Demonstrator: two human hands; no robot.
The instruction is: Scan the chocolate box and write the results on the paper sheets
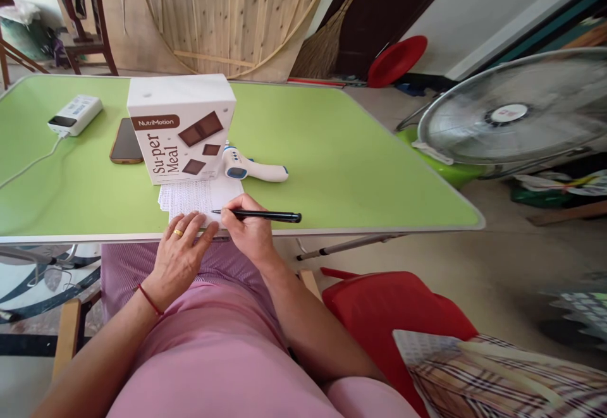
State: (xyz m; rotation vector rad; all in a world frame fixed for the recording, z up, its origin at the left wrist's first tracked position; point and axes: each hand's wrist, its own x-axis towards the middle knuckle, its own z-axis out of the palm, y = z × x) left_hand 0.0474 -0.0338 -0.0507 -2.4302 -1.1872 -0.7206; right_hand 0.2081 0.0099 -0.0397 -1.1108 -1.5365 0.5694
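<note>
A black pen point(272, 215) is pinched in my right hand point(251, 231), its tip over the paper point(190, 198), which carries rows of handwriting. My left hand point(183, 250) lies flat across the paper's near edge, fingers stretched out and holding nothing. Just beyond the sheets stands a white NutriMotion box point(183, 130), covering their far part. Right of the box rests a white and blue infrared thermometer point(256, 168).
A phone point(128, 141) lies partly hidden behind the box on the green table point(322, 152). Farther left is a white power bank point(78, 114) with a cable. A large fan point(509, 114) and a red chair point(393, 310) stand to the right.
</note>
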